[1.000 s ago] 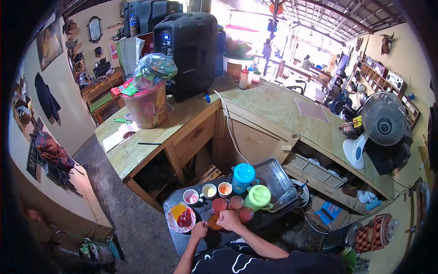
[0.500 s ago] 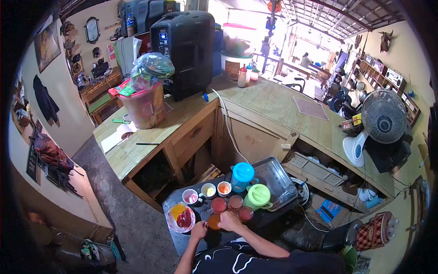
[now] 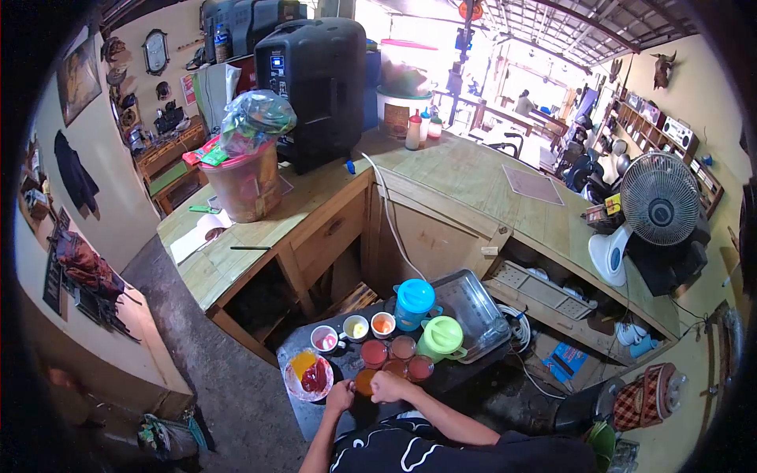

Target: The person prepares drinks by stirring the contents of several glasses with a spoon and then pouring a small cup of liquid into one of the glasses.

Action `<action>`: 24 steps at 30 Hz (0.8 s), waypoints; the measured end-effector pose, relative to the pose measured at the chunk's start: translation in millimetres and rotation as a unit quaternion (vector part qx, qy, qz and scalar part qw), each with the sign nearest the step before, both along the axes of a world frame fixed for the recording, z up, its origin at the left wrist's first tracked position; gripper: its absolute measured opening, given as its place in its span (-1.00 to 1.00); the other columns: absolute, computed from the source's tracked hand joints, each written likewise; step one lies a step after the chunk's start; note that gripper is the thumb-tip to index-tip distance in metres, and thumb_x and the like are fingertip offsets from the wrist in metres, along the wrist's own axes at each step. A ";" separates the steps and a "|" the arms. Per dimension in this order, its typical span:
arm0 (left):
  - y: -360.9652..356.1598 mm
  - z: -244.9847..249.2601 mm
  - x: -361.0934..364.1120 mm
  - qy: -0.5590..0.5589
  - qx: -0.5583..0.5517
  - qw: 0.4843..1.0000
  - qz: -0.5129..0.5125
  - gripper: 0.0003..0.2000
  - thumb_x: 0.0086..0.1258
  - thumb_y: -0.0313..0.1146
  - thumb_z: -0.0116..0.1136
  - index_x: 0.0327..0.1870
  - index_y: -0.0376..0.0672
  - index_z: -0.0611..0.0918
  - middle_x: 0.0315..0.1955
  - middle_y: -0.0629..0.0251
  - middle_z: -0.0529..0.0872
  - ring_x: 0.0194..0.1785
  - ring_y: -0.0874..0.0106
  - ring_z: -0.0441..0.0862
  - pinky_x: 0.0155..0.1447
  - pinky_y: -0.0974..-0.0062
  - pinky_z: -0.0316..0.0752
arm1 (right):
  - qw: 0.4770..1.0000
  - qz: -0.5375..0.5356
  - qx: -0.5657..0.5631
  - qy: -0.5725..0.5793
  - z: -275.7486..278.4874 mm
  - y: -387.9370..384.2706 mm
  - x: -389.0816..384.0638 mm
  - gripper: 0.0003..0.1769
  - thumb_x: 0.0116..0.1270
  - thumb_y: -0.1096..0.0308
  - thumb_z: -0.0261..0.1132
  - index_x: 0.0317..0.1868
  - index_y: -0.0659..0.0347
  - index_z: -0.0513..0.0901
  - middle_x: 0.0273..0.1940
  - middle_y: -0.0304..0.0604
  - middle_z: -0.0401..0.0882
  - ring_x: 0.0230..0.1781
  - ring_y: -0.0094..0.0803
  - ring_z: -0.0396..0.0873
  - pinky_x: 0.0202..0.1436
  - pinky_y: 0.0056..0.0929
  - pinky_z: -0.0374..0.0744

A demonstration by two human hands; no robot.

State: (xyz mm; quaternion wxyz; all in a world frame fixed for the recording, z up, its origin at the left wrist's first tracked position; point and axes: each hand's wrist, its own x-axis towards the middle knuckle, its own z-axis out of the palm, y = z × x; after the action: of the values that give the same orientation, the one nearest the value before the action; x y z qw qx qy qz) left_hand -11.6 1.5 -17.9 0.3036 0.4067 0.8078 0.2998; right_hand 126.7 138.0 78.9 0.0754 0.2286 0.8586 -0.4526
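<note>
My left hand is closed beside a glass of orange liquid, near the dark table's front edge. On the other side of that glass is my right hand, also closed; what either holds is too small to make out. Behind them stand several glasses of reddish liquid. Left of my left hand sits a bowl with yellow and dark red contents. Three white cups form a row farther back. A blue pitcher and a light green pitcher stand to the right.
A metal tray lies behind the green pitcher. The wooden counter bends around the table, bearing a black speaker, a pink bucket and a white fan. A white cable hangs down its front. One person is far back.
The whole view has shifted slightly to the left. My right hand has moved slightly away from the glasses on its right, uncovering more of the orange glass.
</note>
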 end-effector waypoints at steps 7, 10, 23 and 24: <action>0.7 0.6 -2.9 -0.012 -0.003 1.000 -0.009 -0.75 0.37 -0.25 -0.07 -0.26 -0.20 0.62 -0.36 -0.12 0.64 -0.19 -0.10 0.58 -0.14 0.07 0.45 | 0.976 -0.129 0.175 0.026 0.6 -4.6 -8.0 -0.75 -0.03 0.31 0.38 -0.63 0.31 0.55 -0.53 0.02 0.63 -0.48 -0.15 0.65 -0.40 -0.28 0.57; 1.0 4.0 -1.6 -0.014 -0.022 1.000 -0.012 -0.75 0.37 -0.24 -0.07 -0.26 -0.20 0.62 -0.36 -0.11 0.64 -0.19 -0.10 0.59 -0.14 0.07 0.45 | 0.986 0.002 0.161 -0.030 -4.4 -1.2 -5.6 -0.76 -0.06 0.32 0.39 -0.62 0.32 0.55 -0.52 -0.01 0.64 -0.48 -0.14 0.64 -0.40 -0.25 0.57; -1.1 6.2 -0.4 -0.018 -0.015 1.000 -0.003 -0.76 0.36 -0.24 -0.06 -0.26 -0.16 0.63 -0.38 -0.11 0.65 -0.20 -0.08 0.60 -0.16 0.09 0.45 | 1.000 -0.022 0.012 0.000 8.8 -1.5 4.2 -0.82 -0.07 0.34 0.39 -0.60 0.23 0.57 -0.55 -0.04 0.63 -0.49 -0.17 0.64 -0.38 -0.26 0.56; -0.7 7.3 -0.8 -0.015 -0.015 1.000 -0.002 -0.76 0.36 -0.24 -0.06 -0.26 -0.17 0.63 -0.38 -0.11 0.64 -0.21 -0.08 0.60 -0.16 0.09 0.45 | 0.997 -0.050 -0.052 0.003 7.6 -1.1 2.8 -0.81 -0.08 0.33 0.39 -0.60 0.23 0.57 -0.54 -0.03 0.63 -0.49 -0.17 0.64 -0.38 -0.25 0.56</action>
State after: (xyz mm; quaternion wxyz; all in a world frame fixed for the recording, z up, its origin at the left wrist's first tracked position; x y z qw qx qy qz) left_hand -12.4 0.8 -10.5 0.3227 0.3989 0.8067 0.2932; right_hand 129.5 137.0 86.4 0.0618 0.2652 0.8215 -0.5010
